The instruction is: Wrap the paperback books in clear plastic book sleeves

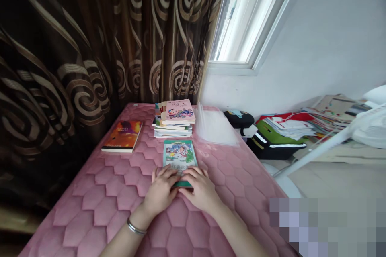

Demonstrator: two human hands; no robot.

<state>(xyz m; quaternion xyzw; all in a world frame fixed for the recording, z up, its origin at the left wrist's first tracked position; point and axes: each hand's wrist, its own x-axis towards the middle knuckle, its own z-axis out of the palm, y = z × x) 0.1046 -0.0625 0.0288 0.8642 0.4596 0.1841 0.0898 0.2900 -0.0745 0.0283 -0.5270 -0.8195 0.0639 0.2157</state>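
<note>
Pink quilting (117,196) bears the green book (179,153) lengthwise ahead, my left hand (161,188) and right hand (201,189) loose-fingered on its near end.

Single head-worn view, close above the pink mattress (113,196), forward and down toward the dark curtain (99,48)

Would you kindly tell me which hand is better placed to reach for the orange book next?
Probably the left hand: the orange book lies beyond it to the left, farther from the right hand; both touch the green-bordered book.
</note>
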